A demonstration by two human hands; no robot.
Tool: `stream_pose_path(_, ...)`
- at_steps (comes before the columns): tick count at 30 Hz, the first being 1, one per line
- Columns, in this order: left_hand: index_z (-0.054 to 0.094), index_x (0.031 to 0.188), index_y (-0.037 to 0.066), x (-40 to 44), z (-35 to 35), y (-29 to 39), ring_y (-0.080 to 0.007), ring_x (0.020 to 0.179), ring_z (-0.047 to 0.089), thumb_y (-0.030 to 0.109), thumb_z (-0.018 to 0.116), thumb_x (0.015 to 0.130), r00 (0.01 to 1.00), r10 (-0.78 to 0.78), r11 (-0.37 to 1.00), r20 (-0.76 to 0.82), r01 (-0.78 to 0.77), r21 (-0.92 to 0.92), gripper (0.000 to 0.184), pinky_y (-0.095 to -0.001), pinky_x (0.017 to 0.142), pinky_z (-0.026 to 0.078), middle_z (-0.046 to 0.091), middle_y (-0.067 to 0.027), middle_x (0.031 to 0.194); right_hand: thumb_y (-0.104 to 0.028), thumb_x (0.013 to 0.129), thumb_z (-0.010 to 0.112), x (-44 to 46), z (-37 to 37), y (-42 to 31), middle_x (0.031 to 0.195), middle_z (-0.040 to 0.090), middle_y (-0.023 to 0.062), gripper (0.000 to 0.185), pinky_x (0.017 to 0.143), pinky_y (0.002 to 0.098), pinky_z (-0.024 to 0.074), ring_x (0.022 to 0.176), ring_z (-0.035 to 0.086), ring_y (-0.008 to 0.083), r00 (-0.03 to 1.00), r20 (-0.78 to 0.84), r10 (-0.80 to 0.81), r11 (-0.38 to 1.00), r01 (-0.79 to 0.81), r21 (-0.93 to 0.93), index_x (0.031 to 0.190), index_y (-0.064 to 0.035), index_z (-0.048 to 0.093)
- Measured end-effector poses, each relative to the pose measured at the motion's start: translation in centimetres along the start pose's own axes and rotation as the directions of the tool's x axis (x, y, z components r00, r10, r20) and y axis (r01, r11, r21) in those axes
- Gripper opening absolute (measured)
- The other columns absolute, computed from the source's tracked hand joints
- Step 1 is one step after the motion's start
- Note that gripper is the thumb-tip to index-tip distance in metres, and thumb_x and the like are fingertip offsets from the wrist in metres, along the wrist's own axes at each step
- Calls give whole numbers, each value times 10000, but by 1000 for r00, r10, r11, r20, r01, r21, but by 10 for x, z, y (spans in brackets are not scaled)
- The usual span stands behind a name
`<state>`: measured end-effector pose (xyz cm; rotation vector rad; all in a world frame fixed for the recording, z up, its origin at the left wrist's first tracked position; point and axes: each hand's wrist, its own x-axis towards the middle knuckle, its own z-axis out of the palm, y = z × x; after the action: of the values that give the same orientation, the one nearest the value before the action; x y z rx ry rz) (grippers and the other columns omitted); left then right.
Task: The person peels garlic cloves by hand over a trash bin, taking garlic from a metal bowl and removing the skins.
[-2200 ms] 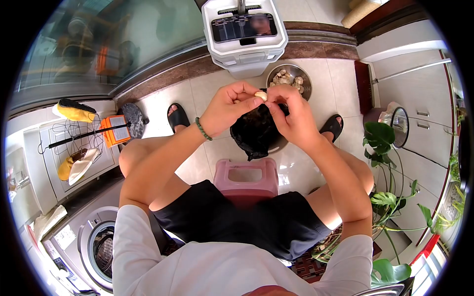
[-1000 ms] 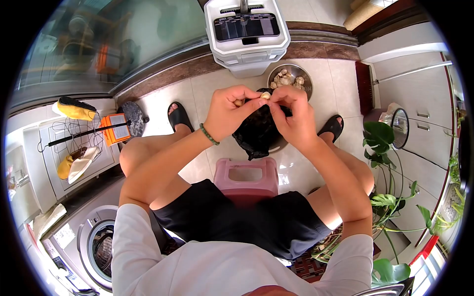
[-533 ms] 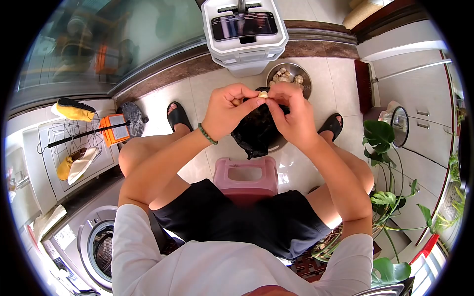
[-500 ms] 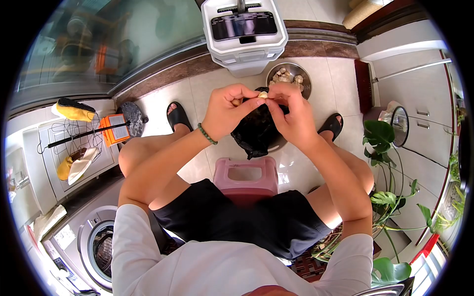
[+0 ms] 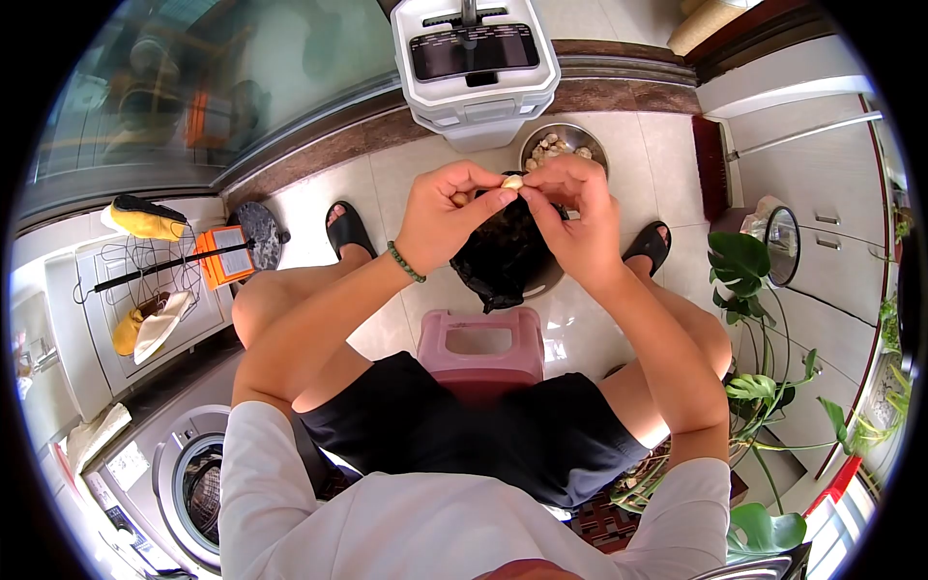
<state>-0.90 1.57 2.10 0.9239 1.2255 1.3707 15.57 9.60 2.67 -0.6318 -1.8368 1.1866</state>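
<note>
Between my fingertips, over a black bag, is a small pale garlic clove (image 5: 512,182). My left hand (image 5: 449,211) pinches it from the left, with another clove (image 5: 460,198) tucked in the curled fingers. From the right, the thumb and index finger of my right hand (image 5: 578,215) are closed at the clove's edge. The black plastic bag (image 5: 498,261) lies open below, lining a round container; its inside is too dark to make out. Behind my right hand a metal bowl (image 5: 601,155) holds several garlic bulbs (image 5: 551,150), partly hidden by the hand.
A pink stool (image 5: 480,356) stands between my knees. Beyond the bag is a white and grey bucket (image 5: 478,101) with a phone (image 5: 474,51) on top. Slippers on my feet flank the bag. A washing machine (image 5: 174,474) is at left, a leafy plant (image 5: 739,263) at right.
The right fingers have shifted slightly and spread a little wider, covering more of the bulbs in the bowl. The clove stays between both hands, its pale side now more visible.
</note>
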Motion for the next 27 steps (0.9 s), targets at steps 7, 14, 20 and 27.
stream_pose_path(7,646,989,1,2,2,0,-17,796,584,59,655,908,998,-52,996,-30,49,-74,99,-164,668,462,697,-34,932,76,832,660,0,-3,1,905,643,84,310,712,274,564,807,680,152,998,24,-66,995,67,-74,1068,-25,486)
stream_pose_path(14,642,1019,13,4,-1,4,-13,787,571,116,643,928,993,-109,985,-34,104,-137,138,-159,671,444,682,-15,920,79,789,672,-1,-2,4,846,640,73,296,640,266,534,712,660,164,996,55,-66,995,70,-70,1029,-16,526)
stream_pose_path(20,642,1033,33,5,-1,9,19,734,512,120,635,933,992,-123,981,-32,117,-158,133,-142,619,383,661,22,885,70,779,695,-2,0,2,861,648,60,313,655,275,529,727,652,161,999,-6,-50,996,50,-69,1042,-25,554)
stream_pose_path(27,648,1027,10,4,-4,1,-23,819,592,125,657,921,994,-112,990,18,113,-80,157,-173,701,457,698,-31,934,64,766,714,5,-4,-1,924,668,73,288,672,310,524,753,655,223,977,25,-214,958,215,-189,1007,-35,592)
